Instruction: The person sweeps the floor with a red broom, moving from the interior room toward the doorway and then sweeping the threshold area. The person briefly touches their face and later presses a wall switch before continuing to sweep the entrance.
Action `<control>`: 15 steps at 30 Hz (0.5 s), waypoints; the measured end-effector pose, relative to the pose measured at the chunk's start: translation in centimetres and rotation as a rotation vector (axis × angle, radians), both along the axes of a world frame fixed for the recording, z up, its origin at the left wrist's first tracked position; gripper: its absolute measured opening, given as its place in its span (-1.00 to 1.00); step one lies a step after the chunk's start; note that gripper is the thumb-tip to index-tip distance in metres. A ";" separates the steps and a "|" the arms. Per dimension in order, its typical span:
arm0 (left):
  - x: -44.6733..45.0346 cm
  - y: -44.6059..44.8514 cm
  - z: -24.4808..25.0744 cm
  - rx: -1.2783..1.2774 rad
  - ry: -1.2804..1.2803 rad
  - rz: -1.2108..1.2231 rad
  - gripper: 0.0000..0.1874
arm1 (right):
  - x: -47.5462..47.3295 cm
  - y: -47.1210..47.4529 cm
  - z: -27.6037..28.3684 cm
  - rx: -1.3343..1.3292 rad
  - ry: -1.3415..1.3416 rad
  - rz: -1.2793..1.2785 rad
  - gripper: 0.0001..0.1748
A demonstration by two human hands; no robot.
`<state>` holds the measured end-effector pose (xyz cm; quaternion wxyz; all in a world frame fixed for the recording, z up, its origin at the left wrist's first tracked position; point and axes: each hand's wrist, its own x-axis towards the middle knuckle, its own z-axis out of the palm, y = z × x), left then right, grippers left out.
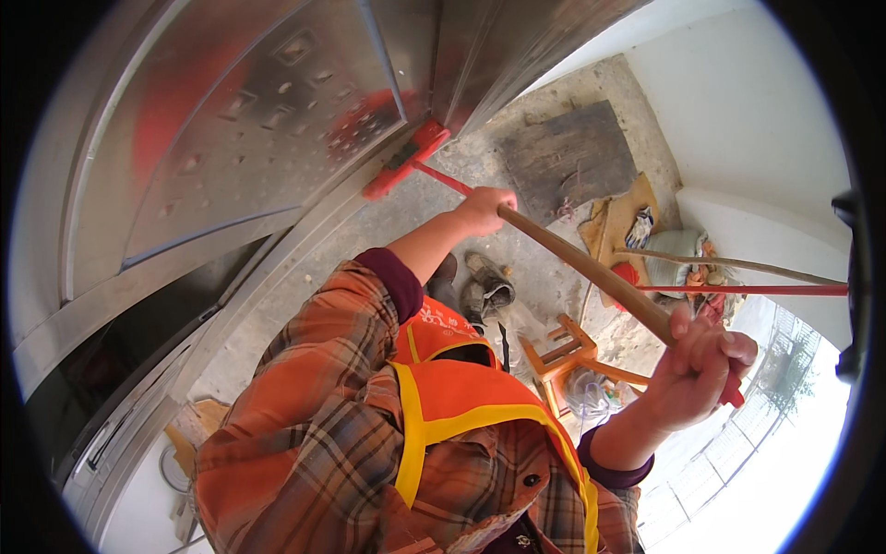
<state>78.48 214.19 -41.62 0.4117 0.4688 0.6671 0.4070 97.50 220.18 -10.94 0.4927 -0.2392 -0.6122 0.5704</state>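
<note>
A broom with a red head [407,161] and a long wooden handle [588,266] slants across the view. My left hand [486,210] is wrapped around the lower handle, by its red socket. Near the red-capped top end, my right hand [702,370] grips the same handle. The broom head lies at the foot of a shiny embossed metal door [263,138], close to the door frame corner. Red reflections show on the door panel. What the bristles touch underneath is hidden.
On the concrete floor are a dark board [574,156], worn shoes [488,284], a wooden stool [557,360] and a plastic bag [588,391]. Work gloves [640,227], a stuffed sack [673,246], a wooden stick [734,261] and a red pole [754,290] sit by the white wall [761,124].
</note>
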 end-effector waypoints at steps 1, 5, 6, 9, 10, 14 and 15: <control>0.6 -0.2 0.2 -0.051 -0.004 -0.069 -0.86 | 0.2 -0.5 0.5 -0.010 -0.038 -0.012 -0.87; 2.0 -1.7 0.8 0.014 -0.089 -0.158 -0.84 | 1.2 -1.5 3.7 0.018 0.153 0.182 -0.87; 1.9 -2.0 0.8 0.060 -0.023 -0.015 -0.85 | 1.2 -1.3 3.9 0.002 0.204 0.257 -0.87; 0.3 -1.8 -0.1 0.146 0.094 0.196 -0.92 | 0.4 -0.4 1.6 0.172 -0.039 0.134 -0.85; -0.1 -1.4 -0.5 0.140 0.063 0.172 -0.90 | 0.0 0.1 0.4 0.002 0.069 0.201 -0.82; 0.8 -0.7 -1.5 -0.007 -0.037 -0.077 -0.81 | 0.6 -1.3 -0.3 0.020 -0.053 0.030 -0.75; 1.6 -0.9 -1.4 -0.025 -0.037 -0.170 -0.80 | 1.0 -1.7 0.3 -0.004 -0.009 0.021 -0.75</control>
